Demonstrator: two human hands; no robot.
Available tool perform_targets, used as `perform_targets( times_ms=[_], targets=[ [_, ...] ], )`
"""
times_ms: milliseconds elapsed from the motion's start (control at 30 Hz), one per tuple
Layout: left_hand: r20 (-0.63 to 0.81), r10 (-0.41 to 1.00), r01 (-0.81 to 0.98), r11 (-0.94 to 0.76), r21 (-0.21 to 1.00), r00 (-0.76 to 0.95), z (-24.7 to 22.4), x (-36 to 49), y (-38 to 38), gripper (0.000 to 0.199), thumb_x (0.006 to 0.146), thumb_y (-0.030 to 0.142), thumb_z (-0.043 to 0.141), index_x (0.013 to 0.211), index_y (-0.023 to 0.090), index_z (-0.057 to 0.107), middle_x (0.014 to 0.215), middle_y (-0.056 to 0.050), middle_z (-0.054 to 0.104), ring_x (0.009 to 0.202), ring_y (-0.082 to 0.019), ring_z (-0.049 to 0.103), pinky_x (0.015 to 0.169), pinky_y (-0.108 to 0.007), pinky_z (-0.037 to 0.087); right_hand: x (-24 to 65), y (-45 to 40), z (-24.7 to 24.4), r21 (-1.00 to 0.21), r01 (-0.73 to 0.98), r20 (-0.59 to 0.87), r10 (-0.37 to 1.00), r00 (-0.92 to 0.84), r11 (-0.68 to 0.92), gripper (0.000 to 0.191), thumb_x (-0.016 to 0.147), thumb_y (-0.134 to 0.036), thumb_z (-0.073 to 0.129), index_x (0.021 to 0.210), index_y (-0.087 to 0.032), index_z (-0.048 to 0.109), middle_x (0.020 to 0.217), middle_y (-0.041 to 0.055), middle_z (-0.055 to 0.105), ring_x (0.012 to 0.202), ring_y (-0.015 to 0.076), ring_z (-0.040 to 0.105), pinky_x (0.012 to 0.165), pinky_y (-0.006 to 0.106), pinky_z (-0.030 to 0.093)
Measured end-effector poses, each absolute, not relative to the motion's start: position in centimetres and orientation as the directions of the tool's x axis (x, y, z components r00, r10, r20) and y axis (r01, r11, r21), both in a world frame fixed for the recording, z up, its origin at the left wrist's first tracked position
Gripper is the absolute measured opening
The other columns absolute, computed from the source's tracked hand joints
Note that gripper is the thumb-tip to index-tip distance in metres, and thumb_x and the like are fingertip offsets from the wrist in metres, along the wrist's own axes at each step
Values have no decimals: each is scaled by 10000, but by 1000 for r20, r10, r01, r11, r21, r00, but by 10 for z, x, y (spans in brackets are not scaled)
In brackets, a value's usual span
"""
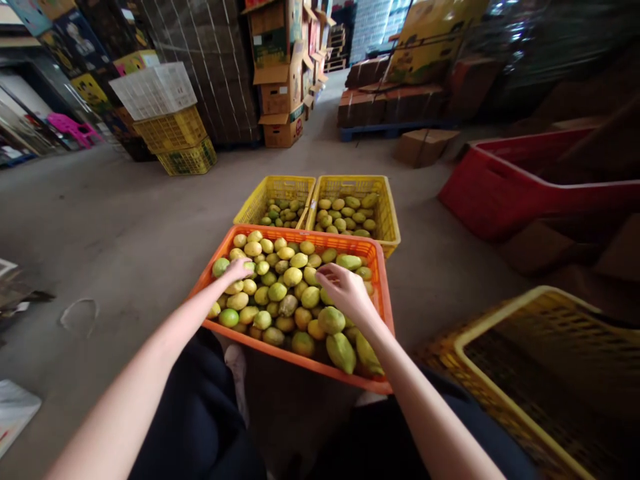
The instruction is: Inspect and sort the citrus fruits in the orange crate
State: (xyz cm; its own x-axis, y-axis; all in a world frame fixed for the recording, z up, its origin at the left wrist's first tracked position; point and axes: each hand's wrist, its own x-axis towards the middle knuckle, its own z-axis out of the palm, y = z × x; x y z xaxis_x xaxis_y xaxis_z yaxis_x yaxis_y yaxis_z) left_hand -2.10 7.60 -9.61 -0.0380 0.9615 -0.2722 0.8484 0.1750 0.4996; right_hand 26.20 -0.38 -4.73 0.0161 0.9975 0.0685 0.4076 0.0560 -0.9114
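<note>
An orange basket (pixel 381 287) full of yellow and green fruit (pixel 293 277) stands in front of my legs. My left hand (pixel 239 269) is at the basket's left part, its fingers closed around a green-yellow fruit (pixel 249 267) that shows only in part. Over the right half of the fruit is my right hand (pixel 343 283), fingers curled and a little apart, with nothing visible between them. Larger green fruit (pixel 341 353) lies at the near right corner. Beyond the orange basket, two yellow crates (pixel 393 213) side by side hold more fruit.
At the lower right stands a yellow crate (pixel 500 313), with a red bin (pixel 480 193) behind it. Stacked crates (pixel 173 137) are at the left back. Cartons (pixel 280 97) and a blue pallet (pixel 375 131) stand farther off. A loose strap (pixel 80 313) lies on the floor.
</note>
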Motion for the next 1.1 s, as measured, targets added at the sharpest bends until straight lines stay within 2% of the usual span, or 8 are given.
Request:
perform_targets(
  times_ms=[100, 167, 300, 500, 667, 867, 1000, 1100],
  targets=[
    [-314, 946, 727, 164, 666, 74, -62, -6, 72, 484, 914, 267, 645, 1380, 176, 551, 1316, -131, 624, 1045, -234, 663, 826, -314, 584, 243, -5, -41, -976, -35, -215, 975, 61, -213, 81, 814, -307, 691, 838, -230, 697, 872, 20, 727, 828, 194, 683, 687, 278, 545],
    [-324, 909, 524, 148, 839, 261, -36, 7, 65, 552, 876, 338, 714, 1391, 212, 558, 1349, -133, 603, 1077, -248, 662, 802, -325, 601, 232, -6, -36, -858, -321, -414, 910, -30, -401, 170, 831, -366, 687, 935, -232, 687, 893, 26, 723, 797, 199, 693, 628, 292, 576],
    [-272, 886, 362, 130, 923, 376, -13, 20, 54, 512, 836, 447, 757, 1275, 208, 646, 1216, -111, 675, 1020, -230, 697, 847, -359, 598, 223, -7, -31, -537, -646, -566, 799, -203, -543, 162, 876, -361, 652, 946, -221, 609, 739, -1, 678, 631, 164, 669, 555, 285, 596],
    [-246, 969, 725, 175, 666, -8, -87, -2, 54, 218, 883, 207, 628, 1086, 137, 668, 988, -106, 723, 942, -231, 702, 887, -407, 570, 237, -3, -27, -440, -750, -601, 782, -162, -494, 173, 819, -256, 709, 857, -240, 541, 688, -26, 632, 596, 136, 637, 463, 206, 552],
    [-191, 981, 888, 112, 446, -28, -144, -13, 48, 477, 777, 62, 604, 1241, 169, 600, 1273, -111, 639, 1252, -295, 566, 1099, -382, 428, 243, -5, -16, -414, -779, -636, 762, -122, -471, 89, 873, -235, 641, 859, -216, 555, 668, -26, 619, 569, 123, 625, 463, 196, 539],
    [-190, 981, 964, 92, 249, -44, -160, 3, 74, 601, 840, 76, 525, 1426, 90, 393, 1476, -232, 450, 1417, -315, 416, 1143, -388, 352, 249, -1, -15, -434, -777, -645, 759, -86, -456, 102, 860, -251, 657, 850, -213, 563, 648, -16, 629, 550, 134, 624, 434, 201, 519],
    [-228, 971, 982, 113, 148, -77, -163, 17, 68, 572, 884, 160, 489, 1423, 37, 344, 1458, -287, 440, 1378, -365, 461, 1090, -409, 395, 260, 3, -21, -447, -781, -610, 787, -92, -437, 120, 841, -271, 669, 873, -214, 568, 683, -3, 649, 576, 142, 646, 440, 203, 527],
    [-310, 950, 990, 69, 119, -28, -165, 22, 44, 548, 872, 241, 531, 1373, 47, 424, 1418, -286, 488, 1310, -389, 529, 1042, -433, 435, 266, 5, -28, -494, -779, -566, 823, -48, -386, 140, 826, -297, 669, 864, -209, 567, 693, 5, 653, 579, 141, 649, 432, 200, 521]
  ],
)
